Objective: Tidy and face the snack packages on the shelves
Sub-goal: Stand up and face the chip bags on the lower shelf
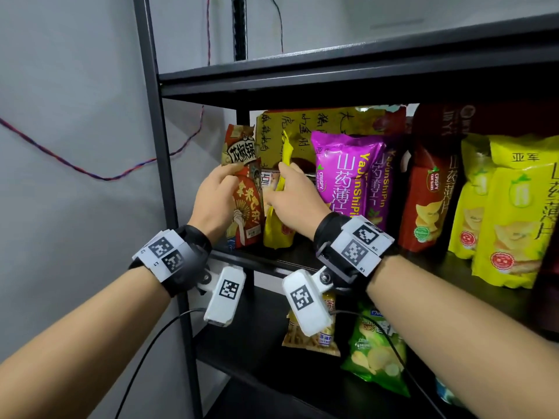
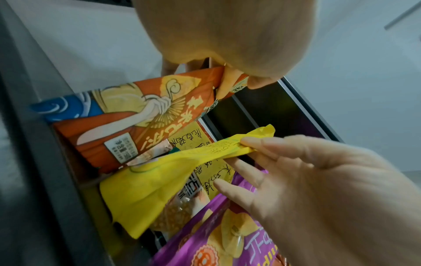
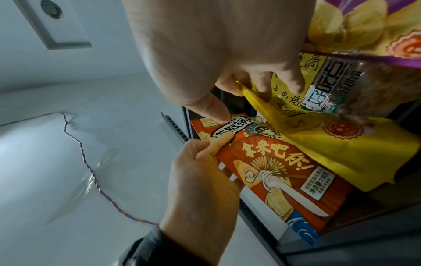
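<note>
At the left end of the middle shelf (image 1: 272,261) stands an orange-red snack bag with a fan drawing (image 1: 246,207) (image 2: 127,115) (image 3: 280,171). My left hand (image 1: 216,195) (image 3: 200,172) grips its left edge, thumb on the front. Beside it a yellow bag (image 1: 279,213) (image 2: 145,190) (image 3: 341,149) stands edge-on. My right hand (image 1: 292,198) (image 2: 303,180) (image 3: 227,59) pinches its upper edge between thumb and fingers. Behind both is a larger yellow bag with handwriting (image 1: 305,131). Purple yam-chip bags (image 1: 348,173) stand to the right.
Further right on the same shelf are a dark red bag (image 1: 429,192) and yellow chip bags (image 1: 511,213). The lower shelf holds a fries bag (image 1: 314,337) and a green chip bag (image 1: 375,352). A black upright post (image 1: 157,122) bounds the left; a twisted wire (image 1: 90,173) hangs on the wall.
</note>
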The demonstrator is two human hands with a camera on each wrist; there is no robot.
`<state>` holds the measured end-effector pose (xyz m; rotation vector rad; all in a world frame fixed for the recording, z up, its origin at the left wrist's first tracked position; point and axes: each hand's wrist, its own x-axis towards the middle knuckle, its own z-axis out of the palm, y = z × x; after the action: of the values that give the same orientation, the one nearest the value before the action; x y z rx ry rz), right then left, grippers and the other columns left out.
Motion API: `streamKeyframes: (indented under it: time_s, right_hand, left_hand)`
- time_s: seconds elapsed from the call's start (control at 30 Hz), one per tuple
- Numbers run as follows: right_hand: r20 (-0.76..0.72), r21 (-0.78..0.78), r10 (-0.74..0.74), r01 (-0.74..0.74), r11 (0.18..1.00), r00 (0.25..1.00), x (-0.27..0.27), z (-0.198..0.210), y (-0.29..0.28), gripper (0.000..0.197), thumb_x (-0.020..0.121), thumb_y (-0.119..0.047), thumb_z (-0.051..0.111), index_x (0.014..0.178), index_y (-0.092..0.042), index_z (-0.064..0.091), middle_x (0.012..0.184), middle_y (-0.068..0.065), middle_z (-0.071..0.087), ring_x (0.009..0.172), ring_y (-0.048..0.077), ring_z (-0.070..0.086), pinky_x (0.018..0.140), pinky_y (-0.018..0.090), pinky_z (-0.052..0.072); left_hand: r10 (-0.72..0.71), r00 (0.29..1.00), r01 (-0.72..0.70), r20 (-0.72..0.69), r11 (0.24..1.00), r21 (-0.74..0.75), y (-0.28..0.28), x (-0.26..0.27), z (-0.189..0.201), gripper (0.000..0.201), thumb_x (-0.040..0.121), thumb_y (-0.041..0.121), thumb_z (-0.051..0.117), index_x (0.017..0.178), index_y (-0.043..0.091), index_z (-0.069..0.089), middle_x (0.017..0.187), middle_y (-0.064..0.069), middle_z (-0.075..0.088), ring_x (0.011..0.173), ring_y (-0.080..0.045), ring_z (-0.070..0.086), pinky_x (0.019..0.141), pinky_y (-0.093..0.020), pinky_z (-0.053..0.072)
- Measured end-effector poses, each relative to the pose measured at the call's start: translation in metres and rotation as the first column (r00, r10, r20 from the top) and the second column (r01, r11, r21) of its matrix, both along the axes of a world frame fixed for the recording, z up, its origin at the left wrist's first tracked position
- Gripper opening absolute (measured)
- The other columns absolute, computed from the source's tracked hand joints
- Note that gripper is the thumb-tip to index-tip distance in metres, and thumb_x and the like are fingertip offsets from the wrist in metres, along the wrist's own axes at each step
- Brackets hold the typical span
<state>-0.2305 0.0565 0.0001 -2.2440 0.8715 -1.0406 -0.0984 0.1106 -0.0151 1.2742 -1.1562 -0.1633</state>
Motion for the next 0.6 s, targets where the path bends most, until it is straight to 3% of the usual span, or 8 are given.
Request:
streamKeyframes:
  time_s: [0.1, 0.17, 0.23, 0.37, 0.43, 0.5, 0.6]
  right_hand:
    - [0.05, -0.027, 0.054, -0.053, 0.998, 0.997, -0.003, 0.0, 0.005, 0.063, 0.093, -0.003, 0.053, 0.152, -0.003, 0.031, 0.148, 0.004, 0.036, 0.118, 0.018, 0.051, 0.094, 0.027, 0.043]
    - [0.119, -0.042, 0.096, -0.092, 0.995, 0.988, -0.005, 0.002, 0.014, 0.059, 0.092, 0.004, 0.051, 0.149, -0.002, 0.038, 0.15, 0.009, 0.04, 0.133, 0.025, 0.045, 0.11, 0.039, 0.04]
    - [0.215, -0.035, 0.162, -0.158, 0.987, 0.963, -0.009, 0.002, 0.026, 0.055, 0.09, 0.009, 0.051, 0.144, -0.002, 0.047, 0.146, 0.011, 0.046, 0.134, 0.031, 0.046, 0.113, 0.046, 0.038]
    - [0.352, -0.113, 0.295, -0.273, 0.955, 0.888, -0.016, -0.007, 0.064, 0.036, 0.09, -0.002, 0.063, 0.126, -0.005, 0.065, 0.124, 0.002, 0.064, 0.116, 0.017, 0.061, 0.103, 0.038, 0.049]
    - [0.423, -0.12, 0.357, -0.339, 0.933, 0.833, -0.017, -0.018, 0.088, 0.028, 0.087, -0.008, 0.071, 0.115, -0.007, 0.072, 0.113, 0.004, 0.07, 0.104, 0.015, 0.067, 0.095, 0.036, 0.054]
    - [0.467, -0.079, 0.414, -0.429, 0.9, 0.782, -0.015, -0.036, 0.11, 0.02, 0.083, -0.01, 0.076, 0.104, -0.009, 0.076, 0.1, 0.004, 0.074, 0.093, 0.015, 0.071, 0.087, 0.035, 0.058]
    - [0.447, 0.013, 0.491, -0.554, 0.832, 0.748, -0.004, -0.079, 0.141, 0.013, 0.082, -0.005, 0.075, 0.091, -0.013, 0.078, 0.086, -0.001, 0.076, 0.081, 0.015, 0.071, 0.078, 0.029, 0.059]
  left_hand:
    - [-0.016, 0.998, 0.014, -0.06, 0.999, -0.035, 0.004, 0.006, 0.005, 0.058, 0.077, 0.028, 0.044, 0.124, 0.002, 0.065, 0.132, -0.014, 0.062, 0.125, -0.029, 0.057, 0.108, -0.054, 0.044]
    - [-0.043, 0.991, 0.034, -0.128, 0.997, -0.071, 0.008, 0.01, 0.006, 0.054, 0.08, 0.025, 0.048, 0.126, 0.0, 0.063, 0.131, -0.017, 0.062, 0.123, -0.032, 0.059, 0.106, -0.056, 0.046]
    - [-0.043, 0.986, 0.019, -0.163, 0.989, -0.143, 0.02, 0.01, 0.0, 0.039, 0.091, 0.017, 0.054, 0.125, 0.001, 0.064, 0.128, -0.019, 0.063, 0.119, -0.033, 0.062, 0.104, -0.055, 0.049]
    - [0.291, 0.956, -0.282, -0.029, 0.894, -0.347, 0.068, 0.008, -0.023, 0.014, 0.089, 0.005, 0.068, 0.101, 0.006, 0.075, 0.106, -0.009, 0.071, 0.098, -0.02, 0.068, 0.092, -0.04, 0.056]
    - [0.391, 0.92, -0.354, -0.006, 0.827, -0.436, 0.102, 0.005, -0.035, 0.02, 0.081, -0.002, 0.069, 0.09, 0.016, 0.07, 0.093, -0.002, 0.069, 0.086, -0.013, 0.065, 0.081, -0.029, 0.054]
    - [0.453, 0.891, -0.393, 0.006, 0.778, -0.49, 0.139, 0.0, -0.052, 0.037, 0.077, -0.008, 0.068, 0.092, 0.023, 0.056, 0.089, 0.004, 0.061, 0.08, -0.011, 0.058, 0.075, -0.025, 0.049]
    - [0.482, 0.876, -0.42, 0.017, 0.78, -0.464, 0.195, -0.012, -0.092, 0.051, 0.078, -0.015, 0.066, 0.109, 0.018, 0.041, 0.092, -0.001, 0.059, 0.077, -0.02, 0.061, 0.07, -0.032, 0.052]
